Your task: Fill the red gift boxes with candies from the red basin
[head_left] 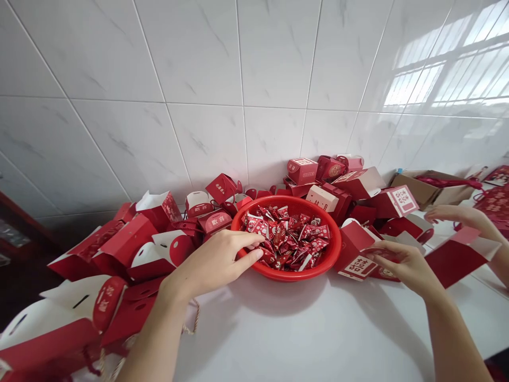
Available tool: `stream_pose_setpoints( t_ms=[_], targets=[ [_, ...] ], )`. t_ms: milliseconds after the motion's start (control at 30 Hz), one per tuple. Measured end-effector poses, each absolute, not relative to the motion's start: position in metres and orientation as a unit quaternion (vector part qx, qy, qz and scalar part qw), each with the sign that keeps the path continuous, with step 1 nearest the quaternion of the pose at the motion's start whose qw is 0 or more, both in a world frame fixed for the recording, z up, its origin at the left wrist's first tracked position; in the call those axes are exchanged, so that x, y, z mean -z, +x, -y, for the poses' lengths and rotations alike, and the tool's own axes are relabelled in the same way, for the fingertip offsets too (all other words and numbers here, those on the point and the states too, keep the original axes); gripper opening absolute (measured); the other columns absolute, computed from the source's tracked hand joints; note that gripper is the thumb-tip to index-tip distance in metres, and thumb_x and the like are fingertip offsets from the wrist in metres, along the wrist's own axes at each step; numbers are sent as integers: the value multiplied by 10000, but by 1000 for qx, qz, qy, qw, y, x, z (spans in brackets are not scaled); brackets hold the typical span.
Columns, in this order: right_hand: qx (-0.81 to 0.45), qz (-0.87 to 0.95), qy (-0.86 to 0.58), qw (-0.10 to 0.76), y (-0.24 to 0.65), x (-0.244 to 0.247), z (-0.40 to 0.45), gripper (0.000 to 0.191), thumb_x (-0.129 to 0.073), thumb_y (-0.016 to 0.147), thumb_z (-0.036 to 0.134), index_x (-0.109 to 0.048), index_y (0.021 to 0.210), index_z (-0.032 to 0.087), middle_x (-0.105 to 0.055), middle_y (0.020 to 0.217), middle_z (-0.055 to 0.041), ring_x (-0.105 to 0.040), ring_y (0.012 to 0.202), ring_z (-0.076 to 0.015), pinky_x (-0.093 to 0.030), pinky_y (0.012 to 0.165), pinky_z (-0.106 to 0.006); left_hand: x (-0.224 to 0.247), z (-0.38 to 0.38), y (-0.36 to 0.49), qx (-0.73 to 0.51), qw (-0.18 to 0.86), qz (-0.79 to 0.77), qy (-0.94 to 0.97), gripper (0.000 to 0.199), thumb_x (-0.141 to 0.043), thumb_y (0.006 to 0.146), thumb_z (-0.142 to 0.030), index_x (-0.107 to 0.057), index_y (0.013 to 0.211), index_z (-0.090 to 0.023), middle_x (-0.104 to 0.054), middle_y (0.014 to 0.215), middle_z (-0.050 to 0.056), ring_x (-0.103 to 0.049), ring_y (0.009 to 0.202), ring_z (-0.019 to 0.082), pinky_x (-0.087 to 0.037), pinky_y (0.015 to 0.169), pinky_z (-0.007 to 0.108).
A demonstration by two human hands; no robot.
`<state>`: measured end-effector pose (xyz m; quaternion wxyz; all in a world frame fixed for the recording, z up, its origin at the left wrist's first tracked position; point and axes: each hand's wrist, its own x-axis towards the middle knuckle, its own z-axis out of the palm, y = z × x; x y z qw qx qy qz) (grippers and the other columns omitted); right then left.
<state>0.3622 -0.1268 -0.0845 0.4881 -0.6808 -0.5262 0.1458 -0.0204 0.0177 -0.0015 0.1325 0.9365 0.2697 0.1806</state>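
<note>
My left hand (pixel 222 260) reaches over the left rim of a red plastic basket (pixel 337 249). Its thumb and fingers are apart, with the tips close to the small red-wrapped candies (pixel 282 239) heaped inside; nothing shows in its grasp. To the right of the basket, my right hand (pixel 401 262) has its fingers curled at the right edge of a red gift box (pixel 350 241). That box is tilted and carries a white panel with a red double-happiness character. My fingers partly cover its edge.
Open red and white gift boxes (pixel 153 254) crowd the left side, and closed ones (pixel 304 172) pile up behind the basket. Another person's hand (pixel 465 215) is at the far right beside an open red box (pixel 457 260). A cardboard carton (pixel 421 185) stands near the tiled wall (pixel 207 79).
</note>
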Motion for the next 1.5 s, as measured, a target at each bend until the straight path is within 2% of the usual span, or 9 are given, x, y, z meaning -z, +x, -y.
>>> stream_pose_setpoints(
  t_ms=[200,300,400,500,633,800,1067,1300,1500],
  targets=[
    [-155,534,-684,472,369,89,111,482,-810,656,671,-812,759,200,-809,817,-130,-772,783,-342,-644,649,-389,0,-14,-20,-178,151,-264,936,293,-504,1028,-361,-768,1098,-252,-801,1133,13,-752,994,226,-572,862,315],
    [-124,548,-686,463,373,88,108,443,-774,680,657,-800,722,217,-809,818,-113,-769,864,-372,-628,866,-509,-1,-14,-19,-179,156,-262,935,285,-506,1028,-346,-763,1105,-251,-800,1133,7,-749,999,221,-564,879,311],
    [-66,581,-672,454,371,90,112,384,-742,724,617,-765,654,241,-789,721,-58,-774,834,-350,-282,1219,-666,-1,-15,-18,-174,154,-266,936,295,-504,1028,-347,-759,1136,-244,-795,1156,15,-745,1017,228,-557,875,313],
    [-18,619,-641,454,365,95,125,318,-741,777,556,-759,692,250,-795,749,-42,-782,811,-318,-68,1265,-674,-1,-15,-19,-163,155,-276,935,306,-498,1031,-359,-756,1150,-245,-790,1171,14,-741,1024,231,-554,859,316],
    [29,670,-601,435,350,100,152,222,-728,853,468,-788,836,255,-819,926,-59,-790,896,-305,-250,1250,-644,0,-16,-19,-157,156,-284,933,319,-492,1033,-380,-754,1154,-244,-787,1174,13,-736,1029,237,-549,849,323],
    [2,754,-548,362,310,86,175,82,-689,917,277,-769,921,264,-807,880,1,-784,847,-216,-509,1138,-410,1,-17,-17,-153,168,-277,934,312,-485,1036,-373,-757,1115,-243,-789,1146,13,-733,993,229,-536,840,322],
    [-35,831,-432,348,213,88,157,155,-568,970,76,-685,983,177,-723,794,-59,-649,718,-181,-514,671,-313,0,-12,-14,-155,200,-266,930,299,-507,1030,-380,-750,1095,-219,-782,1151,24,-715,1013,217,-503,863,293],
    [37,877,-316,360,143,112,125,172,-488,1013,86,-656,1015,126,-697,718,-40,-615,727,-176,-461,712,-336,-6,-2,-14,-76,290,-296,907,360,-595,951,-546,-664,881,-199,-746,828,4,-688,774,184,-467,675,264],
    [-18,875,-240,419,148,97,113,390,-484,1068,442,-610,1218,104,-769,959,-111,-673,1016,-229,-479,1015,-422,-1,1,-16,-14,262,-324,909,222,-681,865,-410,-576,864,-214,-714,836,5,-665,753,194,-396,594,265]
  ],
)
